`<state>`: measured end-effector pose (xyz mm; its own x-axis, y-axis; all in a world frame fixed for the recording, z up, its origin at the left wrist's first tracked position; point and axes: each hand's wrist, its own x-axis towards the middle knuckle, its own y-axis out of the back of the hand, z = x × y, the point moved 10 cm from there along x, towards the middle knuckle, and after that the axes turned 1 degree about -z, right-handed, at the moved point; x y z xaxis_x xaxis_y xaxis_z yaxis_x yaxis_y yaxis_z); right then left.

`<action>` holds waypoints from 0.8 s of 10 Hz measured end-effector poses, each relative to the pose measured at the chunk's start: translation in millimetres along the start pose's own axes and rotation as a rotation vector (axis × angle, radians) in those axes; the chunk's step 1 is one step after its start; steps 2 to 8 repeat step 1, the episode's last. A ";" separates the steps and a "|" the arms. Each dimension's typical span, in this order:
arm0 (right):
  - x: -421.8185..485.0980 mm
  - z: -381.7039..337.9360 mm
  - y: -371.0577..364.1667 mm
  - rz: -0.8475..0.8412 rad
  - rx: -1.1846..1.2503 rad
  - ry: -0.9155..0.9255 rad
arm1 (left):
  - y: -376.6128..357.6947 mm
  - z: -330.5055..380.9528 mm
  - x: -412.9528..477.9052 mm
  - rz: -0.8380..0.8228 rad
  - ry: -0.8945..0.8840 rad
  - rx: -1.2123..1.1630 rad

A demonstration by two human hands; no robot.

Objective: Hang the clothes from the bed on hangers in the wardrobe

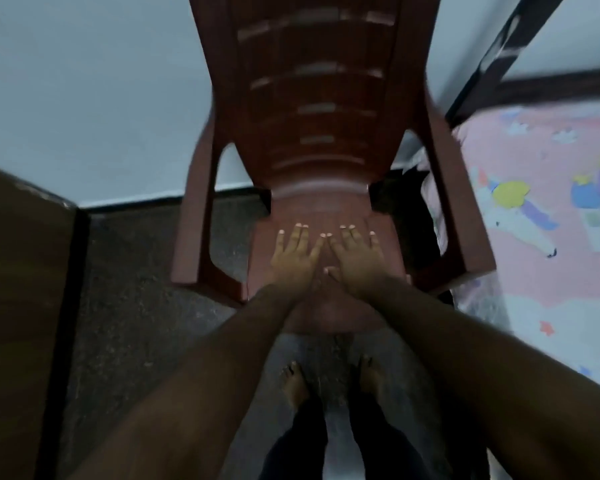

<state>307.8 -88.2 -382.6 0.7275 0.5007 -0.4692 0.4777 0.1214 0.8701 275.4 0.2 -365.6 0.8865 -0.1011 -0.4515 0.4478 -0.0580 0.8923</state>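
Note:
My left hand (pixel 293 259) and my right hand (pixel 355 259) lie flat, side by side, on the seat of a dark red plastic chair (pixel 319 109) straight ahead. The fingers of both hands are straight and spread, and they hold nothing. The thumbs nearly meet in the middle. The bed (pixel 548 216), covered with a pink sheet printed with unicorns, is at the right edge, beside the chair. No clothes, hangers or wardrobe interior show in this view. The picture is blurred.
A brown wooden panel (pixel 21 289) stands at the left. The floor (pixel 136 306) is dark speckled stone, with a pale wall behind the chair. A dark bed frame rail (pixel 534 88) runs along the upper right. My bare feet (pixel 329 382) stand just before the chair.

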 end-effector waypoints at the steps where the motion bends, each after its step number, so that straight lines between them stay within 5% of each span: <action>1: 3.8 -1.8 109.5 0.144 -0.003 0.019 | 102.3 -10.1 -0.6 0.170 -0.011 0.046; 8: 3.8 -1.8 109.5 0.144 -0.003 0.019 | 102.3 -10.1 -0.6 0.170 -0.011 0.046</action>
